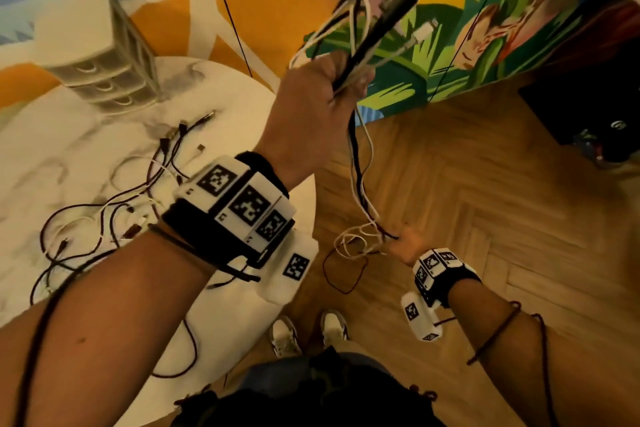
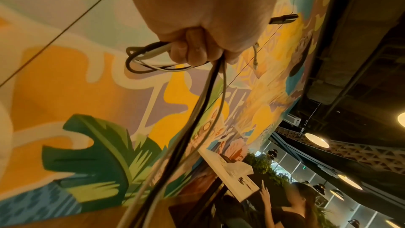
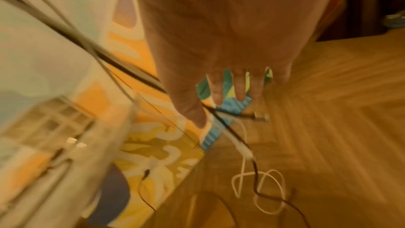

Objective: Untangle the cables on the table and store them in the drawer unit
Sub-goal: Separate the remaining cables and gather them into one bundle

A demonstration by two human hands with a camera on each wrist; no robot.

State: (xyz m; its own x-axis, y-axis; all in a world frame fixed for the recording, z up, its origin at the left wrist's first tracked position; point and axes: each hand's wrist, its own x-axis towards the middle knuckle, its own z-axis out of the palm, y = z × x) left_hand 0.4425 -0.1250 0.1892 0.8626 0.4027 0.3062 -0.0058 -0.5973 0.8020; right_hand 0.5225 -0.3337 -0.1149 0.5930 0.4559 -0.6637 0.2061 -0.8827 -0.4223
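My left hand (image 1: 322, 94) (image 2: 192, 49) is raised above the table's right edge and grips a bundle of black and white cables (image 1: 367, 42) (image 2: 197, 110), plugs sticking up. The strands (image 1: 360, 177) hang down to my right hand (image 1: 403, 246) (image 3: 230, 84), low over the floor. Its fingers look straight and the cables pass beside the thumb; the view is blurred. White and dark loops (image 1: 349, 246) (image 3: 269, 188) dangle below it. A tangle of more cables (image 1: 114, 204) lies on the white round table (image 1: 52, 149). The white drawer unit (image 1: 104, 59) stands at the table's far side, drawers closed.
Wooden herringbone floor (image 1: 485, 201) lies to the right of the table, with my shoes (image 1: 304, 333) below. A painted mural wall (image 1: 467, 28) rises behind. A dark object (image 1: 588, 114) sits on the floor at right. Another person (image 2: 295, 205) is far off.
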